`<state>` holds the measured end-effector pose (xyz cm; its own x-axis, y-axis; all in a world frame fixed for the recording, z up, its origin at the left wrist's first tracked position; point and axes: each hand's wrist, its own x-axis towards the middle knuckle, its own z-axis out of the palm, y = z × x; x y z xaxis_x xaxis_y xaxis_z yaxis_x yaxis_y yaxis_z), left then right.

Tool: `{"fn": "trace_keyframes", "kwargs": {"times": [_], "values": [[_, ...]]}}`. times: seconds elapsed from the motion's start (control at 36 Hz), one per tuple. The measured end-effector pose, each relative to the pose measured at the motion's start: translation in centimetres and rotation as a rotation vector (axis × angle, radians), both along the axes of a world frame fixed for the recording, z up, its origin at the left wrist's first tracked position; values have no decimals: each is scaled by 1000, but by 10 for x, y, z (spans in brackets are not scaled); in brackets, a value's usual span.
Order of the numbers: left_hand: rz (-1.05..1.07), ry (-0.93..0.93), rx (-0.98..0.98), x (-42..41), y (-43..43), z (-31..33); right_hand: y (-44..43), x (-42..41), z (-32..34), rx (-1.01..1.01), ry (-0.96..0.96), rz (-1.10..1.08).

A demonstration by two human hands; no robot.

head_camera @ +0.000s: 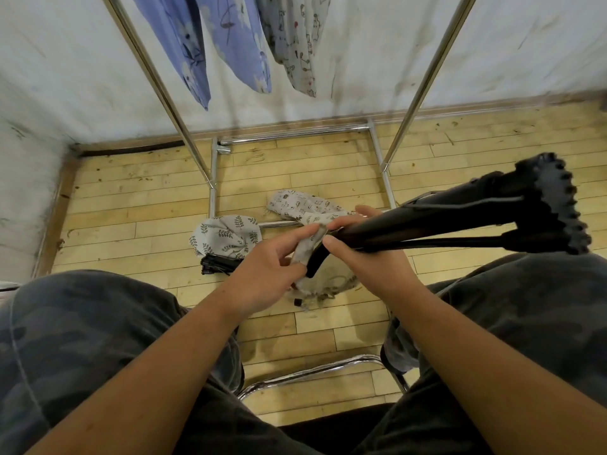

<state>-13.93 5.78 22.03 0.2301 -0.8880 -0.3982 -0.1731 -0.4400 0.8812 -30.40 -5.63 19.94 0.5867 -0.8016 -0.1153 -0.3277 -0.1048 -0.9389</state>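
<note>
I sit with both hands out in front of my knees. My right hand (371, 254) grips a black plastic hanger (460, 221) near its hooked end; its toothed head points up to the right. My left hand (272, 261) pinches a light grey printed cloth (308, 247) against that end of the hanger. The cloth hangs down between my hands toward the floor.
A chrome clothes rack (213, 192) stands ahead on the wooden floor, with blue floral and grey printed cloths (230, 37) hanging from it. A leaf-print cloth (226, 234) and a cartoon-print cloth (302, 205) lie on the rack's base, beside a stack of black hangers (216, 264). A chrome chair frame (312, 372) lies below my knees.
</note>
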Motion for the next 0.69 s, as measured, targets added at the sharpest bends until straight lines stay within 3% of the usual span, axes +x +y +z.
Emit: {"fn": "trace_keyframes", "kwargs": {"times": [0.14, 0.36, 0.69], "values": [[-30, 37, -8, -3, -1, 4, 0, 1, -4, 6, -21, 32], [-21, 92, 15, 0, -1, 1, 0, 5, -9, 134, -27, -96], [-20, 53, 29, 3, 1, -10, 0, 4, -9, 79, 100, -54]]}}
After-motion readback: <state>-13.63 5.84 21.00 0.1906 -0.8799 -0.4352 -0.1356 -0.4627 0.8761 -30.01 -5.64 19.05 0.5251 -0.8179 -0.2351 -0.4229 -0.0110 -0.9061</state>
